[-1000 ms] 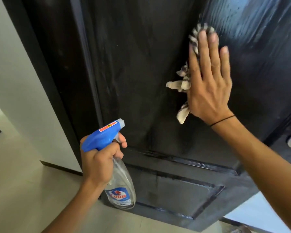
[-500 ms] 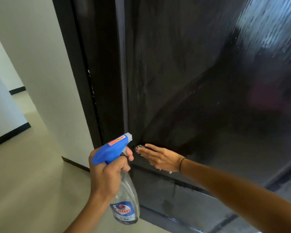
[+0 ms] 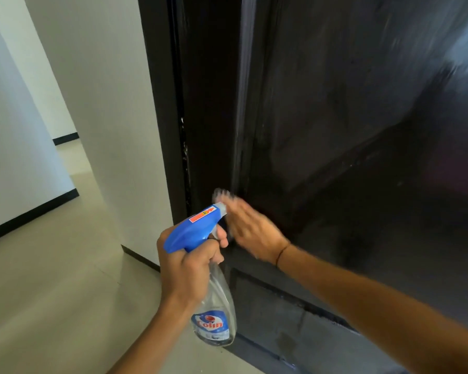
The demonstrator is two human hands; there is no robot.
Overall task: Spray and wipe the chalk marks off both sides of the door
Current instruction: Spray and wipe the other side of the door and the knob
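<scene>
White walls and pale floor (image 3: 52, 279) flank the dark door (image 3: 349, 130). Left hand (image 3: 185, 271) curls round the spray bottle (image 3: 214, 306), nozzle beside the right hand (image 3: 250, 233), whose flat fingers press a cloth (image 3: 220, 194) (blurred) peeking past the fingertips against the door.

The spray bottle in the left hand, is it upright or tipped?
Nearly upright, leaning slightly. The spray bottle hangs below the left hand, its blue head on top and its nozzle pointing at the door.

The spray bottle (image 3: 212, 300) sits left of the door (image 3: 349, 130), just beside the right hand (image 3: 250, 230).
</scene>
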